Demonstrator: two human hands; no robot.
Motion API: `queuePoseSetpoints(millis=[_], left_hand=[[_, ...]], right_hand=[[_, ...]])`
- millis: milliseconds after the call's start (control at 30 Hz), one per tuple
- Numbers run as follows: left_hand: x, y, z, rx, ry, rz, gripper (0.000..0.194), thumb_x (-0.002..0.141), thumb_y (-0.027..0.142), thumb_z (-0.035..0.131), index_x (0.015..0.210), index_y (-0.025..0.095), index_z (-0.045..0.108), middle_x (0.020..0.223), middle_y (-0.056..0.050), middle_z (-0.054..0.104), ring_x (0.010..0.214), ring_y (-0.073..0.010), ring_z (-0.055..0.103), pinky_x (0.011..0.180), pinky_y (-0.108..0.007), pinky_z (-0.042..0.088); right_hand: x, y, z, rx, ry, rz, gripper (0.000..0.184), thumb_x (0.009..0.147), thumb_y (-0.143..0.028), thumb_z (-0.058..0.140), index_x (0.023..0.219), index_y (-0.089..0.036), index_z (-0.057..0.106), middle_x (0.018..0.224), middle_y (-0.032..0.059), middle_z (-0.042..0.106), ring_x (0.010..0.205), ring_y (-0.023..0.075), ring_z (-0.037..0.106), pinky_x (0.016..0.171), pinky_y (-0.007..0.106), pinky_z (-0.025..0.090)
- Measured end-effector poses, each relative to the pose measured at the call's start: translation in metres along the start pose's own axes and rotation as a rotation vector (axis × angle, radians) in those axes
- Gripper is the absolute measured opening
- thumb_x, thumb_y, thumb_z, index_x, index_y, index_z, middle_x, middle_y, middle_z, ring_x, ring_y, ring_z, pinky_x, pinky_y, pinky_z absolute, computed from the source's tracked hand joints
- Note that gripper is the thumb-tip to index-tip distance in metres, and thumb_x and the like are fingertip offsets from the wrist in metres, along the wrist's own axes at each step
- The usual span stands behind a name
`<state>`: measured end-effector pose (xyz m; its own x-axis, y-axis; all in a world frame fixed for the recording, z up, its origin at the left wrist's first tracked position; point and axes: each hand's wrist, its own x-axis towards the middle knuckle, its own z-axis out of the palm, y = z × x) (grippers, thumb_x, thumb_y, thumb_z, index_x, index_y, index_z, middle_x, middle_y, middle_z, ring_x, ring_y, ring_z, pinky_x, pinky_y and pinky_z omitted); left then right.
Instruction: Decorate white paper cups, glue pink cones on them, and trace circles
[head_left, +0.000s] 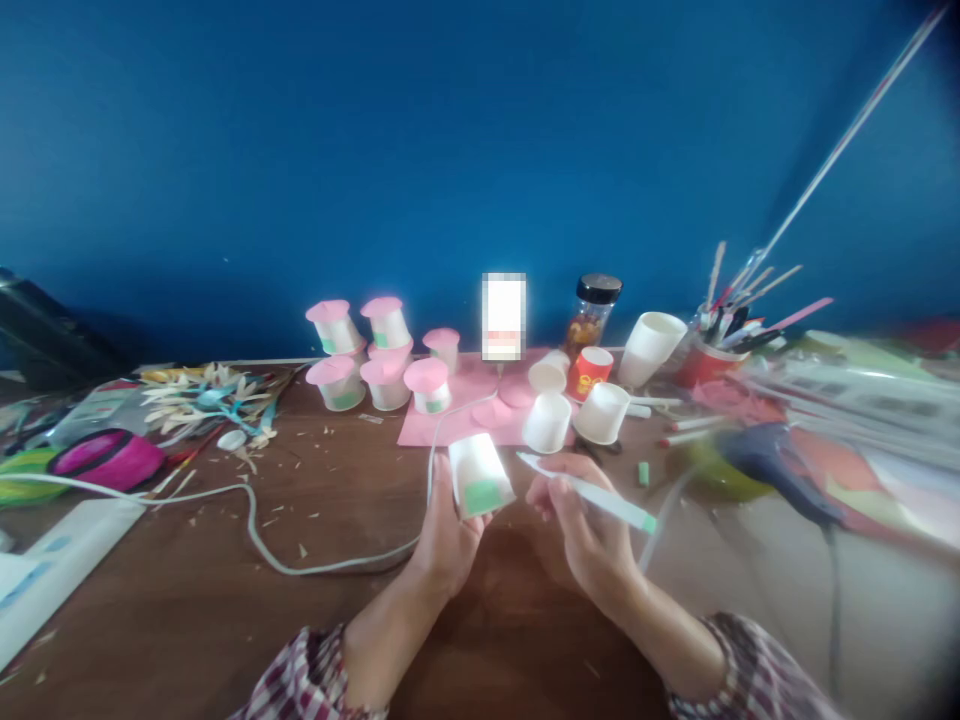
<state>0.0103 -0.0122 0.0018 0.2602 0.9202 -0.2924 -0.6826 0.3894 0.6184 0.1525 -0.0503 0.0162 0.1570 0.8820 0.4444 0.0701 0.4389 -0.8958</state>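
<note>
A white paper cup (471, 458) with a green patch on its side is in my left hand (448, 530), tilted, with the fingers wrapped round it. My right hand (589, 530) grips a marker pen (604, 498) with a white barrel and a green end. The pen's tip points left at the cup, a short gap away from it. Just beyond stand plain white cups (547, 421) and a red cup (594, 374). To the left, several white cups with pink paper discs (427, 377) on top are grouped, some stacked in two layers.
Pink paper (450, 428) lies under the cups. A white cable (300, 571) loops across the wooden table. At left are pale craft strips (214, 400) and a pink roll (112, 458). A black-lidded jar (589, 315), a red pen holder (709, 362) and a glue gun (780, 465) are at right.
</note>
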Motion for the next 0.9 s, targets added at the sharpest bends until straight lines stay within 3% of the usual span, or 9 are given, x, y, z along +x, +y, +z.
queuePoseSetpoints(millis=[133,333,500,567,667,767,900], left_hand=[[-0.001,0.005,0.005,0.036,-0.017,0.003,0.043,0.089,0.051,0.049,0.113,0.016,0.057,0.091,-0.007,0.069,0.086,-0.0219,0.065,0.089,-0.041,0.048],[-0.001,0.004,0.005,0.002,0.022,-0.019,0.042,0.090,0.049,0.049,0.114,0.016,0.056,0.091,-0.009,0.069,0.084,-0.0236,0.067,0.089,-0.043,0.049],[-0.003,0.006,0.007,-0.102,-0.028,-0.021,0.042,0.090,0.050,0.048,0.112,0.016,0.059,0.094,-0.009,0.069,0.090,-0.0241,0.066,0.090,-0.044,0.049],[-0.005,0.008,0.008,-0.105,-0.063,0.030,0.038,0.088,0.048,0.052,0.108,0.018,0.061,0.093,-0.006,0.070,0.091,-0.0218,0.065,0.087,-0.039,0.051],[-0.009,0.012,0.008,-0.045,-0.127,0.097,0.036,0.085,0.044,0.059,0.110,0.018,0.062,0.096,-0.006,0.070,0.085,-0.0193,0.065,0.075,-0.030,0.052],[-0.011,0.015,0.007,-0.024,-0.230,-0.032,0.045,0.088,0.051,0.052,0.114,0.015,0.062,0.100,-0.009,0.070,0.084,-0.0218,0.066,0.072,-0.031,0.053],[-0.010,0.014,0.010,-0.003,-0.273,-0.164,0.053,0.091,0.055,0.043,0.117,0.013,0.062,0.103,-0.009,0.071,0.096,-0.0252,0.066,0.087,-0.035,0.049]], right_hand=[[0.003,-0.001,0.003,0.022,0.039,0.035,0.011,0.095,-0.029,0.049,0.103,-0.022,0.053,0.073,-0.0014,0.061,0.062,0.0103,0.053,0.059,0.023,0.046],[0.008,-0.015,0.003,0.182,0.027,0.096,0.012,0.098,-0.030,0.043,0.106,-0.024,0.049,0.072,-0.0016,0.063,0.058,0.0100,0.054,0.054,0.022,0.045],[0.009,-0.017,0.003,-0.077,0.078,0.032,0.011,0.091,-0.027,0.055,0.102,-0.024,0.054,0.092,0.0024,0.063,0.081,0.0147,0.061,0.071,0.028,0.052],[0.008,-0.012,0.005,-0.165,0.086,0.010,0.024,0.088,-0.027,0.060,0.110,-0.026,0.051,0.101,0.0036,0.062,0.093,0.0177,0.061,0.080,0.032,0.052],[0.006,-0.004,0.006,-0.196,-0.076,-0.027,0.054,0.077,-0.034,0.073,0.122,-0.027,0.044,0.117,0.0070,0.059,0.108,0.0241,0.059,0.088,0.038,0.051],[0.006,0.000,0.005,-0.163,-0.232,-0.052,0.079,0.062,-0.043,0.083,0.125,-0.027,0.037,0.129,0.0106,0.052,0.115,0.0288,0.055,0.090,0.040,0.051],[0.005,0.001,0.002,-0.212,-0.255,-0.022,0.092,0.054,-0.045,0.087,0.126,-0.025,0.033,0.129,0.0111,0.049,0.113,0.0285,0.054,0.091,0.038,0.049]])
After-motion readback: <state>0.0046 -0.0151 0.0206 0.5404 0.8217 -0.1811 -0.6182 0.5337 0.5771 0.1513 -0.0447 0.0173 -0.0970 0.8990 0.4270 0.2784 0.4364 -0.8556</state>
